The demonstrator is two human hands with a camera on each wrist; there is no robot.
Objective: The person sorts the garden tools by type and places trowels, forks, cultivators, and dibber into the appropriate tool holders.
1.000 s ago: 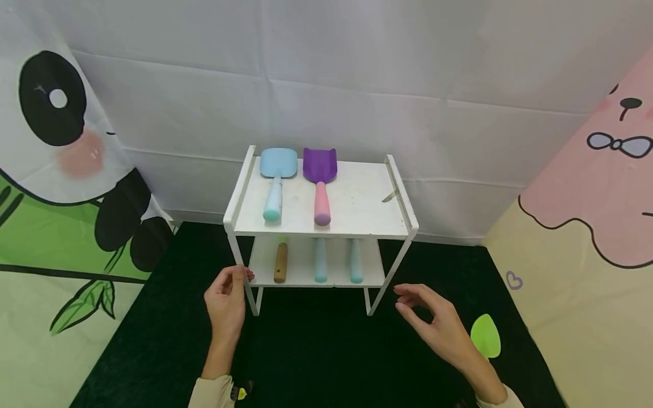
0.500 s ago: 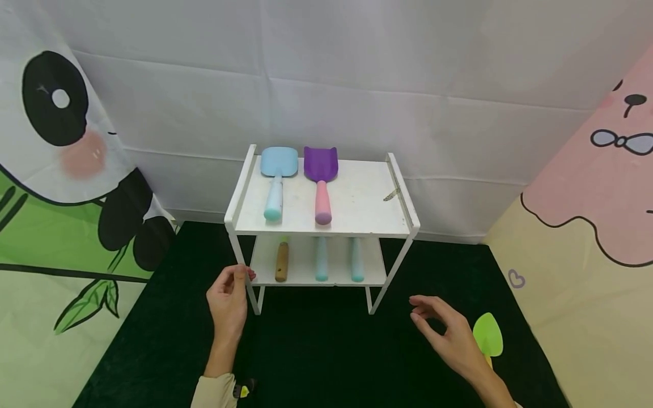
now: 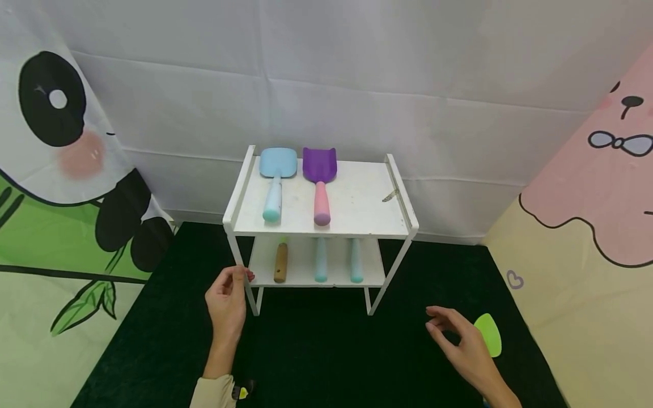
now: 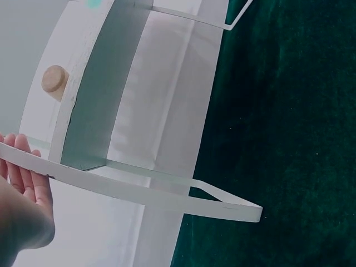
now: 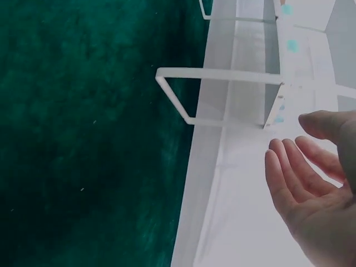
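A small white two-tier shelf (image 3: 367, 195) stands ahead of me in the head view. My left hand (image 3: 227, 306) grips its left front leg, thumb on the near side and fingers behind, as the left wrist view also shows. On the upper tier lie a light blue toy shovel (image 3: 274, 184) and a purple toy shovel (image 3: 320, 164) with a pink handle. The lower tier holds a wooden handle (image 3: 280, 263) and two turquoise handles (image 3: 356, 260), their far ends hidden. My right hand (image 3: 461, 345) hovers right of the shelf, fingers loosely bent, holding nothing.
A bright green leaf-shaped blade (image 3: 490, 334) lies beside my right hand, partly covered by it. Dark green cloth (image 3: 316, 351) covers the ground. A white sheet (image 3: 357, 68) hangs behind the shelf, with printed cartoon panels on both sides.
My right hand has moved right and toward me, away from the shelf, and now covers part of the green blade. The left hand stays on the leg.
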